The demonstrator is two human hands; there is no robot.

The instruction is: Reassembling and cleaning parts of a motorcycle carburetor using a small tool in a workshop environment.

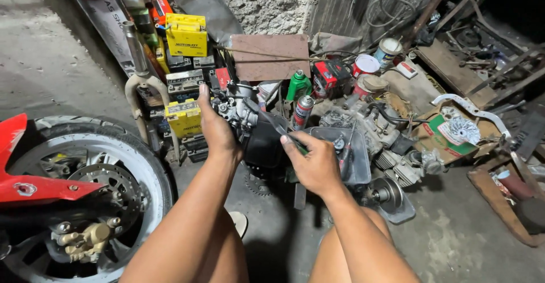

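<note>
- Red plastic fairing point(22, 175) is jutting in at the far left, lying over a motorcycle wheel point(122, 164) with its brake disc point(105, 183) and gold brake caliper point(85, 240) showing.
- Yellow batteries point(185, 34) are sitting stacked among darker ones against the wall, with a bare front fork point(142, 84) leaning just in front of them.
- The left hand point(216, 127) is reaching forward and pressing flat against the side of a carburetor point(238, 112); its fingers are lying extended along the metal body rather than wrapping round it.
- The carburetor is sitting between the two hands, above a black housing point(264, 144), over the concrete floor point(454, 243).
- The right hand point(312, 164) is curling closed around the handle of a screwdriver point(278, 127), whose shaft is pointing up and left toward the carburetor.
- A green spray can point(298, 85) and a red-and-white spray can point(302, 111) are standing just behind.
- An engine block point(386, 147) is lying to the right, beside a clear plastic tray point(357, 169).
- Paint tins point(366, 65) and scrap metal are crowding the far right.
</note>
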